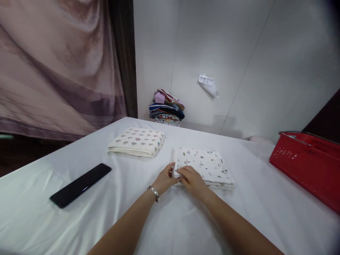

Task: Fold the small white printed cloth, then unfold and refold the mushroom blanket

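White-covered table (53, 226) with heart-print cloth (136, 141), leaf-print cloth (207, 164), black bar (79, 185), red basket (305, 166), clothes pile (166, 108)

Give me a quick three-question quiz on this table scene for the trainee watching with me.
1. True or false: the red basket stands to the left of the folded printed cloth.
2. Where on that cloth do the left hand and right hand meet? A) its near left corner B) its far right corner C) its middle
3. Which wrist bears the bracelet?
Key: 1 false, it stands to the right; 2 A; 3 the left wrist.
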The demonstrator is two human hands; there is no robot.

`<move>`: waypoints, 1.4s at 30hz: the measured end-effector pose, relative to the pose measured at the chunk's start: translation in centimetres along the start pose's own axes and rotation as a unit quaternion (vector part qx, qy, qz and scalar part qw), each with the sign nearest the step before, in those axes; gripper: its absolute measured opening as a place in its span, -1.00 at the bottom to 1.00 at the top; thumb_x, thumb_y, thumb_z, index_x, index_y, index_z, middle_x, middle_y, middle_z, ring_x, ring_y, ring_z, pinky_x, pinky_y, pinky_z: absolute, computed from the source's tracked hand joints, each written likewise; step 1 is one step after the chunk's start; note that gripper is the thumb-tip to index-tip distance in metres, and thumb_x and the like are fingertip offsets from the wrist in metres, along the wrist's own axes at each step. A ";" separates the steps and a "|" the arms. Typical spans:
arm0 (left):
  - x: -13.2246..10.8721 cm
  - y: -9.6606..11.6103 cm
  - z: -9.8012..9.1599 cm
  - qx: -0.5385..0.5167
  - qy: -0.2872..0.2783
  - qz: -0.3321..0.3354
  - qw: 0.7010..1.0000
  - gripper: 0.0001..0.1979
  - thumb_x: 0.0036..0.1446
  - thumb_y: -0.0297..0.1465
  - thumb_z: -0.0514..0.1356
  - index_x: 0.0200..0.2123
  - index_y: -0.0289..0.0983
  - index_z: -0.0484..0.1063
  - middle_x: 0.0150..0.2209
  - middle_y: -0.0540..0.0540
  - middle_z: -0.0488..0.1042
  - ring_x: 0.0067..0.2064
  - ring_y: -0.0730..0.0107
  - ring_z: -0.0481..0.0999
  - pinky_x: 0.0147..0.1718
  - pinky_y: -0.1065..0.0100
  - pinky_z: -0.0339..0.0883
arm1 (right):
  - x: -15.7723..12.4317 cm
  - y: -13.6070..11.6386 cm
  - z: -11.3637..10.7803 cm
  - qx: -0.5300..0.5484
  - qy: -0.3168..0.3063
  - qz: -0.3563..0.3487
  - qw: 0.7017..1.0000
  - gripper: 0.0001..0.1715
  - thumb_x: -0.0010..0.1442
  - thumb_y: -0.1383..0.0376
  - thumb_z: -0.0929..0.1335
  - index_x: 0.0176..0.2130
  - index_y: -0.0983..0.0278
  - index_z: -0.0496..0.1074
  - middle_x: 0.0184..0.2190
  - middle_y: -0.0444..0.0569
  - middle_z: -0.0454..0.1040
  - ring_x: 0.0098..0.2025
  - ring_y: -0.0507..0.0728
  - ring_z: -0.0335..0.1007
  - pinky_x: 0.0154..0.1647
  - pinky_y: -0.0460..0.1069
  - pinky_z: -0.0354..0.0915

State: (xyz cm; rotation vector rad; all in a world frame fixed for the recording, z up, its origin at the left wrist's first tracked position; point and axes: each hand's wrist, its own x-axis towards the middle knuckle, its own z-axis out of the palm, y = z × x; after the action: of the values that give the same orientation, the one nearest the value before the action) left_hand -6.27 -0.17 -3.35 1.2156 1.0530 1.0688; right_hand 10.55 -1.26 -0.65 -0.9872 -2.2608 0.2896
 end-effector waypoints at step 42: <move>-0.6 0.1 0.4 0.163 0.057 -0.069 0.983 -0.22 -0.19 -0.42 0.30 0.15 -0.29 0.12 -0.39 -0.01 0.42 -0.41 0.45 0.41 -0.42 0.41 0.31 | -0.8 1.6 0.2 0.231 0.118 0.133 0.957 -0.88 0.10 0.28 0.32 -0.32 0.23 0.45 -0.34 -0.07 0.39 -0.35 0.06 0.30 -0.34 -0.04 0.24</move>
State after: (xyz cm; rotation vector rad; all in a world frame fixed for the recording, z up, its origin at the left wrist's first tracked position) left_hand -6.02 -0.83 -3.24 1.3274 1.4219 0.8888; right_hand 11.78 -0.69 -1.84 -1.0048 -1.7308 0.7383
